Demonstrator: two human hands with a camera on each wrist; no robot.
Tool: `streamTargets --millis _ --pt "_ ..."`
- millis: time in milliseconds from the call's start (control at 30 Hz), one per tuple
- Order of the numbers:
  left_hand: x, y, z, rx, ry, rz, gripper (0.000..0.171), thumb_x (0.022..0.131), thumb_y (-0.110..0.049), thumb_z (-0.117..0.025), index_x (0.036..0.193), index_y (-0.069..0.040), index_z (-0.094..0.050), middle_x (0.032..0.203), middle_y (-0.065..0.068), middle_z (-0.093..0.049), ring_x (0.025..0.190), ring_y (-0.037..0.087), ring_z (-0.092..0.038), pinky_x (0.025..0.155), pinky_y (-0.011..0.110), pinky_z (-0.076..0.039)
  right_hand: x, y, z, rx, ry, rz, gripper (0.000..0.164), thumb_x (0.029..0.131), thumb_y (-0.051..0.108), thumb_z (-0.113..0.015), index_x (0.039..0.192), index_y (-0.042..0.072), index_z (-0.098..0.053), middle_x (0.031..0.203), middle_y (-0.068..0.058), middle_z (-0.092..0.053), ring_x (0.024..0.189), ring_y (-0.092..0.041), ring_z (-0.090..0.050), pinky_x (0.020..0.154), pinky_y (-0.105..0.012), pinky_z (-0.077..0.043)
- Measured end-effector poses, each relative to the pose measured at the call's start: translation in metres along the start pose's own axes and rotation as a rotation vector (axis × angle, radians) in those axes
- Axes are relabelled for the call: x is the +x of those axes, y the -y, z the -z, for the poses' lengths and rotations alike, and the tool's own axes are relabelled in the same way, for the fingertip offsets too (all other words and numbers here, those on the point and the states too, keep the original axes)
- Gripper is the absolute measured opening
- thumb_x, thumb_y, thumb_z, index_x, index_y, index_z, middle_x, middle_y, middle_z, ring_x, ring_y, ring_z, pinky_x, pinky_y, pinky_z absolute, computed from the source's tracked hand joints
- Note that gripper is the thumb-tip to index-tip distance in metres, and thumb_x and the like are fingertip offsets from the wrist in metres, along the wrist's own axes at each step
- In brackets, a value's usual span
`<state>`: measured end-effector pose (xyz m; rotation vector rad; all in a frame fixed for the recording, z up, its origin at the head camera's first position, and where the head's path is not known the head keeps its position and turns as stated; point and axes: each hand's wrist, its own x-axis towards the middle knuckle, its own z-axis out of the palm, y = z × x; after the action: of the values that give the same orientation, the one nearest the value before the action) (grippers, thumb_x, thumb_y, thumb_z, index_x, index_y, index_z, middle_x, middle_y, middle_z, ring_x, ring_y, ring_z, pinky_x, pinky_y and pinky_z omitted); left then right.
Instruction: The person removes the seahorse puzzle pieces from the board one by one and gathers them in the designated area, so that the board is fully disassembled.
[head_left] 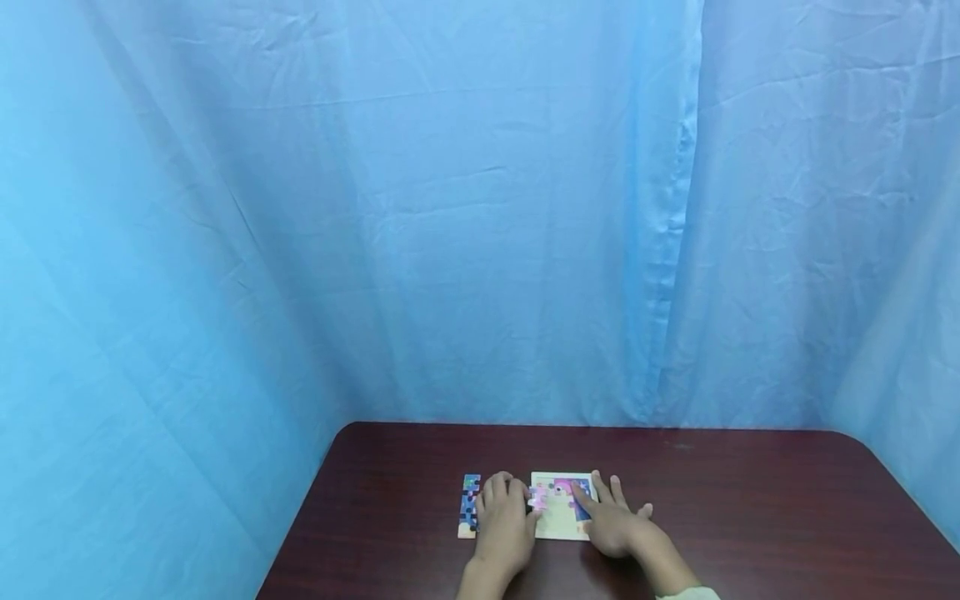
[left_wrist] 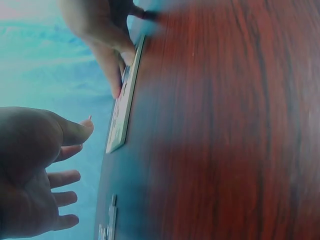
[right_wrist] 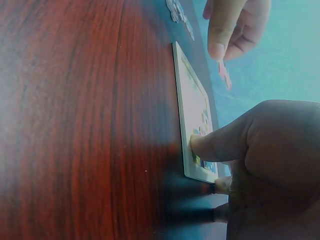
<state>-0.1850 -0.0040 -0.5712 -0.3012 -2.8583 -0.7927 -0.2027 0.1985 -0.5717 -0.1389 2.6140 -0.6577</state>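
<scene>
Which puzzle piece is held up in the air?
The pink piece pinched in the left hand; the other visible pieces lie in the tray or on the table.

The head view is fairly bright and evenly lit, with the curtain (head_left: 487, 250) brightest well to the left of the left hand (head_left: 506, 521). A soft shadow falls on the dark surface (head_left: 750, 500) just below the right hand (head_left: 618, 527). Both wrist views look hazy and cyan-tinged, the nearer hand dim against the curtain. Dark, blurred shadows streak the surface beside the right hand's fingers; a pale sheen lies well apart from it.
</scene>
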Motion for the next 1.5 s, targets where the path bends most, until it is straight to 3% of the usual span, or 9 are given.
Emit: streamTargets --millis 267,467,700,800,967,1367,1500 --pt "-0.001 0.015 0.007 -0.010 -0.054 0.098 0.024 0.093 -0.022 -0.080 0.099 -0.012 -0.060 0.134 0.018 -0.055 0.136 0.041 -0.050 0.114 0.076 -0.030 0.007 -0.005 -0.005 0.004 -0.018 0.015 0.064 0.104 0.019 -0.057 0.165 0.017 -0.037 0.177 -0.025 -0.008 0.162 -0.054 0.001 0.105 -0.094 0.002" --pt "-0.002 0.024 0.011 0.005 -0.071 0.131 0.023 0.092 -0.021 -0.081 0.097 -0.011 -0.061 0.138 0.021 -0.056 0.139 0.043 -0.048 0.114 0.078 -0.029 0.007 -0.007 -0.004 -0.001 -0.018 0.021 0.064 0.104 0.018 -0.057 0.165 0.015 -0.037 0.176 -0.026 -0.006 0.162 -0.055 0.002 0.105 -0.094 0.004" --pt "-0.004 0.036 0.015 0.008 -0.111 0.160 0.025 0.089 -0.019 -0.084 0.094 -0.011 -0.061 0.135 0.022 -0.056 0.136 0.044 -0.049 0.113 0.078 -0.029 0.014 -0.015 -0.009 0.003 0.009 0.000 0.065 0.108 0.028 -0.051 0.168 0.026 -0.028 0.179 -0.018 0.004 0.164 -0.048 0.011 0.107 -0.092 0.009" --pt "-0.005 0.040 0.017 0.012 -0.126 0.169 0.025 0.087 -0.019 -0.085 0.094 -0.010 -0.062 0.133 0.020 -0.058 0.134 0.045 -0.050 0.113 0.080 -0.029 0.010 -0.011 -0.005 0.009 0.000 0.014 0.065 0.107 0.024 -0.053 0.167 0.022 -0.031 0.178 -0.022 0.000 0.163 -0.051 0.008 0.106 -0.093 0.008" --pt "-0.007 0.046 0.019 0.010 -0.134 0.187 0.025 0.087 -0.018 -0.085 0.096 -0.011 -0.064 0.127 0.018 -0.058 0.131 0.045 -0.052 0.113 0.081 -0.028 0.004 -0.006 -0.001 0.021 0.001 0.029 0.065 0.105 0.018 -0.057 0.166 0.018 -0.035 0.176 -0.026 -0.004 0.161 -0.055 0.005 0.105 -0.094 0.006" --pt "-0.008 0.049 0.017 0.050 -0.115 0.185 0.024 0.086 -0.017 -0.085 0.095 -0.010 -0.064 0.127 0.021 -0.059 0.134 0.047 -0.050 0.113 0.082 -0.027 0.016 -0.022 -0.015 0.022 0.001 0.018 0.065 0.107 0.025 -0.051 0.168 0.027 -0.028 0.179 -0.019 0.003 0.163 -0.050 0.012 0.105 -0.093 0.010" --pt "-0.007 0.048 0.019 0.034 -0.088 0.203 0.023 0.088 -0.016 -0.084 0.095 -0.011 -0.063 0.128 0.020 -0.058 0.137 0.047 -0.047 0.115 0.082 -0.024 0.007 -0.012 -0.008 0.036 0.013 0.004 0.066 0.105 0.019 -0.051 0.167 0.020 -0.031 0.178 -0.021 0.001 0.163 -0.051 0.009 0.106 -0.092 0.011"
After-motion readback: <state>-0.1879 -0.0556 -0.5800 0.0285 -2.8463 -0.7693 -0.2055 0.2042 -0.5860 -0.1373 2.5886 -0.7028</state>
